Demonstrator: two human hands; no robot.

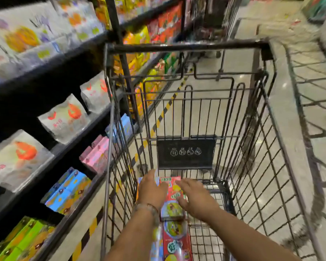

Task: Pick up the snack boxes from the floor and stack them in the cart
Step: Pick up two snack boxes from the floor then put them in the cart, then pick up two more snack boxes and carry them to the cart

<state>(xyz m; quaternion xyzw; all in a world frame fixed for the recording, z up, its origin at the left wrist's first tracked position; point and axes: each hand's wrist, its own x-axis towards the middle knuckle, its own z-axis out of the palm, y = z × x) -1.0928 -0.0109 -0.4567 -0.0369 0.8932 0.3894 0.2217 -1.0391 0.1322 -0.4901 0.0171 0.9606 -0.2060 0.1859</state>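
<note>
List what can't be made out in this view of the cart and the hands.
- Head view: how many boxes are stacked in the cart; both hands and forearms cover them.
- Left hand: its fingertips are hidden over the far edge of the boxes, so its grip is unclear.
- Lower box: cut off by the bottom edge.
- Box print: too blurred to read.
- Shelf packets: motion-blurred, labels illegible.
- Floor nearby: no boxes visible; the frame doesn't show below the cart.

No wording can be read: the print on the red snack boxes (172, 202) under the fingers is blurred, the four white round symbols on the black plate (185, 151) of the cart (188, 47) beyond the fingers are illegible, and the shelf packets (64, 119) left of the fingers are smeared.
</note>
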